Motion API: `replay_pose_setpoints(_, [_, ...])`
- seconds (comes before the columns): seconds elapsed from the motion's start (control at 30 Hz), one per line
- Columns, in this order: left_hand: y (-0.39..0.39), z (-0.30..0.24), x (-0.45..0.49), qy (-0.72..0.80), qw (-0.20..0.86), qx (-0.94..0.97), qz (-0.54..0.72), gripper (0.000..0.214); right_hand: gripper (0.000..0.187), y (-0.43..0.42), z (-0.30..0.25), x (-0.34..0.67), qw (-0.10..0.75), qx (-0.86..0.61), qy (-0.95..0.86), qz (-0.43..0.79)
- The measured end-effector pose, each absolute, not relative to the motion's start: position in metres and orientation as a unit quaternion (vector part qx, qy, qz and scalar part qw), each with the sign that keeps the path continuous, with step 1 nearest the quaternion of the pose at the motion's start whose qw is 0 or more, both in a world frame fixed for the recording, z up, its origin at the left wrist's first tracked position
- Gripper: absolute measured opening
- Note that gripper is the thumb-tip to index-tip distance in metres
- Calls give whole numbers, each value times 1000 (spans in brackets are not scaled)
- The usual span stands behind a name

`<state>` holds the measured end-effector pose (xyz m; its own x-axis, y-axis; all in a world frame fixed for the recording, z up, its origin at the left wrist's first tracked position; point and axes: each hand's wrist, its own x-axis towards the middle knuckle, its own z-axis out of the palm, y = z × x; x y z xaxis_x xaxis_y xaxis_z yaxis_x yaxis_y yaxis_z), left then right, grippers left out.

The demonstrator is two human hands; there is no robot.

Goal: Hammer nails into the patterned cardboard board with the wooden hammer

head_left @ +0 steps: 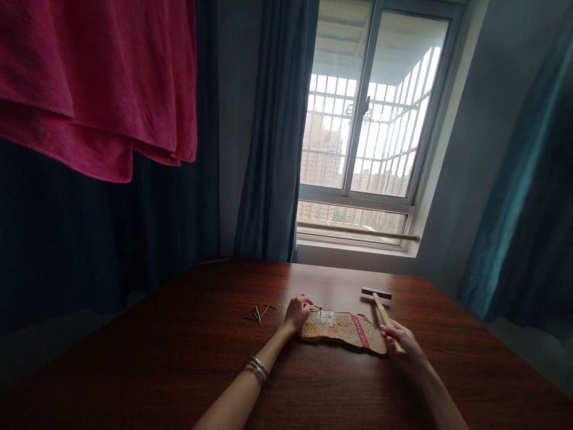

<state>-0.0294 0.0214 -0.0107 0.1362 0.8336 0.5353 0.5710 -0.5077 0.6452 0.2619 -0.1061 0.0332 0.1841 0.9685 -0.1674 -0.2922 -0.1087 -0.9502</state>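
Note:
My left hand [299,312] rests at the left end of a torn piece of cardboard [342,329], its fingers closed in a pinch. At its fingertips a thin nail [320,312] stands upright on the board; the exact contact is too small to see clearly. Dots or small holes cover much of the cardboard, and a red stripe crosses its right part. In my right hand [403,339] is the wooden handle of a hammer [381,310], gripped near its lower end. The hammer's dark head is raised, beyond the cardboard's right corner.
Several loose nails [258,314] lie left of my left hand on the brown wooden table [188,364]. Past the far edge are a window [358,149] and a blue curtain [273,149]. A pink cloth [102,83] hangs at upper left.

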Motion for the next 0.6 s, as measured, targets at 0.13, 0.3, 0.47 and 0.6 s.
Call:
replay_pose_setpoints(0.13, [21, -10, -29, 491, 154, 740, 434, 26, 22, -105, 21, 280, 560, -511, -319, 570])
replay_pose_setpoints(0.3, [19, -8, -29, 498, 159, 746, 413, 25, 25, -109, 12, 295, 555, -506, -340, 566])
replay_pose_setpoints(0.47, [19, -9, -30, 487, 148, 752, 418, 27, 32, -112, 10, 303, 532, -594, -398, 454])
replay_pose_setpoints(0.6, [18, -8, -30, 488, 149, 751, 419, 27, 35, -109, 9, 311, 448, -684, -497, 289])
